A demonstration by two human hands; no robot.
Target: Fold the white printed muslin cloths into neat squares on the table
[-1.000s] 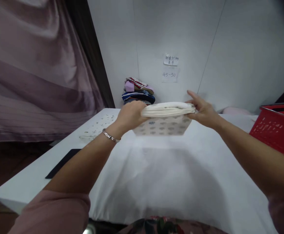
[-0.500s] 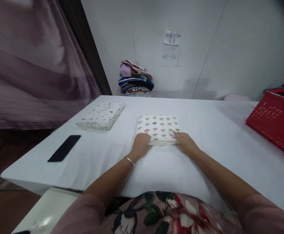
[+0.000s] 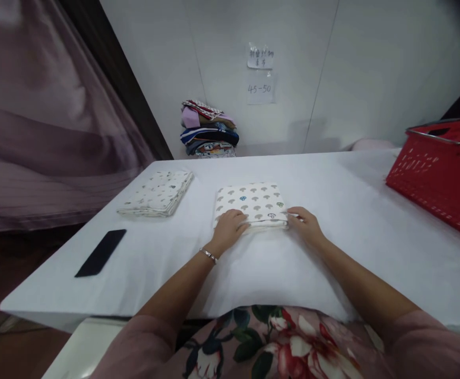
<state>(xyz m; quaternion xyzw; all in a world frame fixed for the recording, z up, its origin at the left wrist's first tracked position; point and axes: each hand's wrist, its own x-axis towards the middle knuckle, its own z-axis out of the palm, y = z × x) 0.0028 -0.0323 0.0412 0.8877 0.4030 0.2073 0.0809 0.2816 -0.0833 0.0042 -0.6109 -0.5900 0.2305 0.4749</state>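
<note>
A folded white cloth (image 3: 249, 202) printed with grey mushrooms and a few coloured ones lies flat in front of me. My left hand (image 3: 228, 230), with a silver bracelet at the wrist, grips its near left corner, fingers over the top and thumb at the front edge. At the near right corner, my right hand (image 3: 307, 227) has its fingers apart, the tips right beside the cloth's edge. Layers of the fold show along the near side. To the left rests another folded white cloth (image 3: 156, 193) with small scattered prints.
A black flat rectangular object (image 3: 101, 253) lies on the white-covered table (image 3: 356, 210) at the left. The red basket (image 3: 435, 179) stands at the right. Behind the far edge is a stack of folded fabrics (image 3: 209, 129), below paper notes (image 3: 260, 88) on the wall.
My right hand has shifted off the cloth's top to its right edge, fingers spreading. My left hand reaches slightly further over the near left corner. The camera view has turned a little.
</note>
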